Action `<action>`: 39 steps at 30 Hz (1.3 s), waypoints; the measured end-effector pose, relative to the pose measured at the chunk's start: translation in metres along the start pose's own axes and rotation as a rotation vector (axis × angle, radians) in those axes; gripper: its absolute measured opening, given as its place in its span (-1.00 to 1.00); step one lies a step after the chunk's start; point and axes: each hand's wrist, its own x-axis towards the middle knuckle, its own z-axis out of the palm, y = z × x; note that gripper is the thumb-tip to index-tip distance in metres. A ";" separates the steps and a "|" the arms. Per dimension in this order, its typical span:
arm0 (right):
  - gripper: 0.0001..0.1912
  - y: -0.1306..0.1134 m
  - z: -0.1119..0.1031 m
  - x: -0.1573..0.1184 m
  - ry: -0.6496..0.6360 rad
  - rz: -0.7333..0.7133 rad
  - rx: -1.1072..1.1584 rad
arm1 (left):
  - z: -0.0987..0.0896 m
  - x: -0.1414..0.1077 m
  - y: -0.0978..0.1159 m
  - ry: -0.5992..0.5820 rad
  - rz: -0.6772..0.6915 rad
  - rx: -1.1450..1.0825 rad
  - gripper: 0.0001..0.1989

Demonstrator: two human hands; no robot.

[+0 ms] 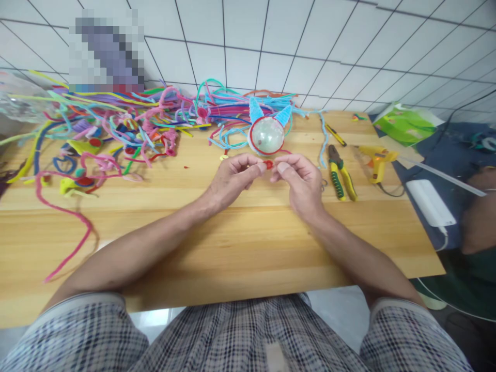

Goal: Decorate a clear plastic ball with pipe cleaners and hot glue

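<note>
Between my fingertips is a small red curled piece (268, 164) that looks like pipe cleaner. My left hand (237, 180) is closed, its thumb and forefinger pinching the piece from the left. My right hand (301, 183) is closed in a pinch at the piece's right side. Just beyond them stands a clear round ball (268, 136) with a red pipe-cleaner rim and two blue pointed ears (284, 115). A small yellow bit (223, 157) lies by my left knuckles.
Colourful pipe cleaners (155, 121) heap along the back and left of the wooden table (232, 258). A long pink one (83, 222) trails forward. To the right lie pliers (341, 175), a cutter knife (335, 134), a yellow glue gun (375, 159) and a white power strip (431, 202). Someone's arm (480, 217) shows at far right.
</note>
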 end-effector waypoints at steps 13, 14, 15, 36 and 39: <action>-0.81 0.005 0.003 0.001 -0.007 0.007 -0.019 | 0.002 -0.003 0.004 0.035 -0.034 0.108 -0.64; -0.82 0.004 0.003 0.001 -0.011 0.009 -0.017 | 0.002 -0.003 0.003 0.047 -0.026 0.108 -0.62; -0.83 0.003 0.004 0.000 -0.019 0.010 -0.016 | 0.002 -0.003 0.003 0.051 -0.016 0.107 -0.60; -0.64 0.007 0.008 -0.008 -0.034 -0.041 -0.052 | 0.004 -0.007 -0.003 0.073 0.079 0.086 -0.59; -0.60 0.007 0.010 -0.007 -0.036 -0.002 -0.034 | 0.006 -0.007 -0.008 0.087 0.070 0.025 -0.59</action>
